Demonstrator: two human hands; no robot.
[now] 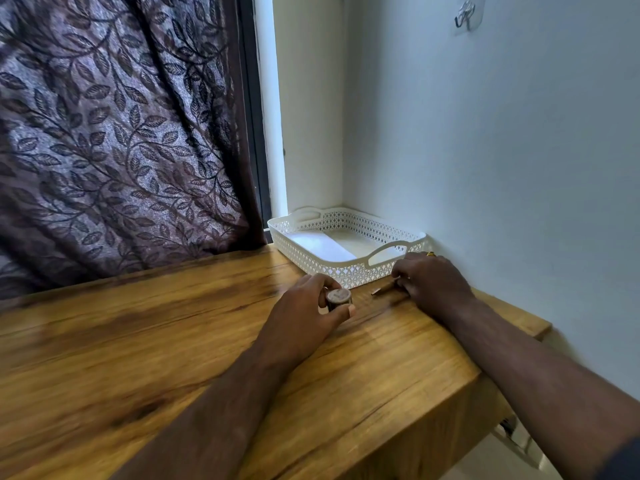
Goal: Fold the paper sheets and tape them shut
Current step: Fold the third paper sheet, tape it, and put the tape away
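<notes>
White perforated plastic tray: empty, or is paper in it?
Not empty: white paper lies flat on the floor of the white perforated plastic tray. Whether it is folded or taped, cannot tell.

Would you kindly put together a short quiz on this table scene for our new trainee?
1. True or false: the tape roll lies inside the tray.
2. Where on the table does the tray stand? A) its middle; B) its far corner, against the wall; C) its near edge.
3. Fill in: the white paper sheet lies in the ____.
Key: 1 false, the left hand grips the tape roll outside the tray; 2 B; 3 tray.
</notes>
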